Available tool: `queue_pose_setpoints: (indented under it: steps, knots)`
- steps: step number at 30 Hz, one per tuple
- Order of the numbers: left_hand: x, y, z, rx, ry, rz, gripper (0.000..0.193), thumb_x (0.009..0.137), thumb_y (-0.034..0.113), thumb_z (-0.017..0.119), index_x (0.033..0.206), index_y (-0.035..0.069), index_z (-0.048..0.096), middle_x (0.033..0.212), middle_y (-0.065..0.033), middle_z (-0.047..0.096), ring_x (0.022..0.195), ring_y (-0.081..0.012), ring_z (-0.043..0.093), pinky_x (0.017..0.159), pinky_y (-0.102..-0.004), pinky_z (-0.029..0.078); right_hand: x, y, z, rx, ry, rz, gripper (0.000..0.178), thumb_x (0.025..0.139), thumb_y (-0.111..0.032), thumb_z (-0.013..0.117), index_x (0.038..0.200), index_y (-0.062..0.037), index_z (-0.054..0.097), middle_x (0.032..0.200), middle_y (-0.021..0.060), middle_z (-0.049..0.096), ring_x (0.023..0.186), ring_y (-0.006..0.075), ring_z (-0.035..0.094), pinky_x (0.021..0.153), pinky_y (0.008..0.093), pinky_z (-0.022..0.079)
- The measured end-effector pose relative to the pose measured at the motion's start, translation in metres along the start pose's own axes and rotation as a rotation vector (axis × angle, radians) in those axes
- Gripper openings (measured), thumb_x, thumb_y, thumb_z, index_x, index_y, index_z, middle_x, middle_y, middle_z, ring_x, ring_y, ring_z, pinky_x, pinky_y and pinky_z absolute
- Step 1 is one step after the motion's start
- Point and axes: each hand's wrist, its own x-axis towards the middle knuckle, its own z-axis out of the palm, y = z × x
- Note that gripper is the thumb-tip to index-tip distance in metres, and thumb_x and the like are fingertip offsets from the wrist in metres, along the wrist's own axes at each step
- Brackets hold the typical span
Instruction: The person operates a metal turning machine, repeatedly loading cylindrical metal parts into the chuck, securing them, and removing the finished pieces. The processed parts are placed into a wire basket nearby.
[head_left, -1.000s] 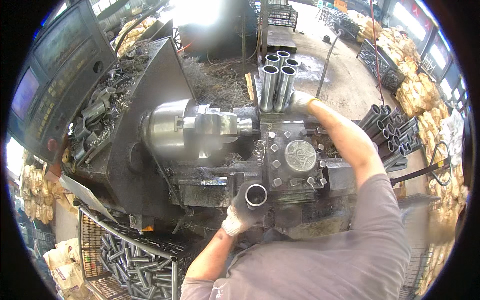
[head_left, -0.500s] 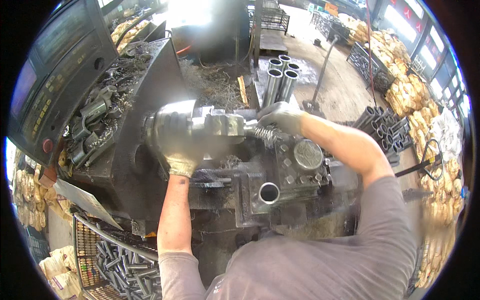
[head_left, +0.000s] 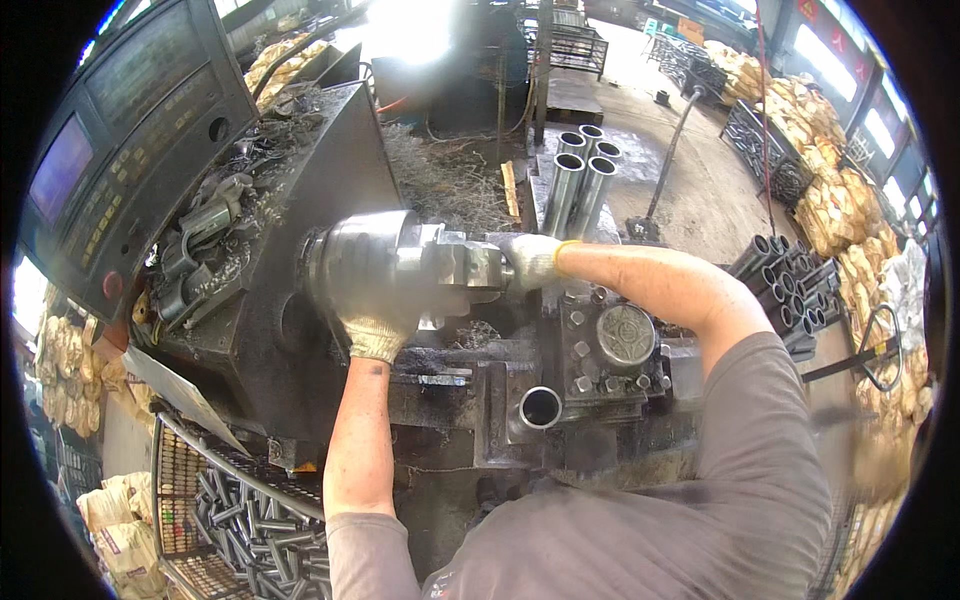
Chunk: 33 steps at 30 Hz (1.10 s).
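Note:
A shiny lathe chuck (head_left: 368, 245) with stepped jaws (head_left: 468, 266) juts out from the dark headstock. My left hand (head_left: 378, 335), in a pale knit glove, reaches against the chuck's near underside; its fingers are blurred and mostly hidden. At the outer end of the jaws, my gloved right hand (head_left: 532, 262) is closed, its fingertips hidden at the jaw faces. What it holds there, I cannot make out. Nearer to me, a short metal tube (head_left: 538, 410) stands upright beside the tool post (head_left: 627, 337), which has a round top and several bolts.
Several long tubes (head_left: 566, 195) stand upright behind my right hand. More tubes (head_left: 785, 285) are stacked at the right. A control panel (head_left: 120, 150) leans in at the left, above cut pieces and shavings (head_left: 205, 225). A mesh bin (head_left: 185, 480) of short tubes sits lower left.
My right hand has moved in against the jaw ends. The coiled metal shavings that hung beside it no longer show. My left hand stays at the chuck, while the whole view has shifted slightly.

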Motion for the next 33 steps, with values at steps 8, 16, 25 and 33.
queue_pose_setpoints:
  steps: [8,16,25,33]
  knots:
    - [-0.005,0.004,-0.022,0.023,-0.151,-0.119,0.07,0.092,0.037,0.066,0.151,0.003,0.05,0.154,-0.0232,0.053,0.149,-0.0473,0.044,0.127,-0.0613,0.029,0.01,-0.002,-0.018,0.119,-0.306,-0.013,0.046,0.092,-0.043,0.081,0.115,-0.0022,0.079,0.114,0.0141,0.078,0.096,0.0188,0.074,0.075,0.039,0.063]
    - [-0.014,-0.009,0.002,-0.059,0.005,-0.024,0.078,0.086,0.032,0.072,0.153,0.003,0.045,0.155,-0.0223,0.05,0.149,-0.0451,0.044,0.127,-0.0616,0.03,-0.112,0.012,-0.051,-0.43,0.113,0.228,0.05,0.067,-0.032,0.089,0.109,-0.007,0.079,0.094,0.0171,0.08,0.087,0.0334,0.079,0.082,0.0418,0.064]
    - [-0.079,0.088,-0.117,-1.194,-0.193,-0.264,0.096,0.094,0.041,0.079,0.164,-0.004,0.033,0.166,-0.0246,0.043,0.154,-0.0403,0.04,0.128,-0.0518,0.033,-0.241,-0.151,0.019,0.506,0.241,0.248,0.066,0.086,-0.047,0.086,0.126,0.0038,0.069,0.086,0.0114,0.077,0.068,0.0188,0.073,0.061,0.0368,0.061]
    - [-0.183,0.165,-0.13,-1.705,-0.531,-1.662,0.046,0.097,0.014,0.075,0.137,0.003,0.057,0.116,-0.012,0.07,0.102,-0.0272,0.072,0.095,-0.044,0.059,-0.212,-0.196,0.231,1.561,-0.099,0.215,0.063,0.092,-0.035,0.085,0.143,-0.0055,0.064,0.118,0.0055,0.074,0.101,0.0144,0.071,0.081,0.0301,0.06]
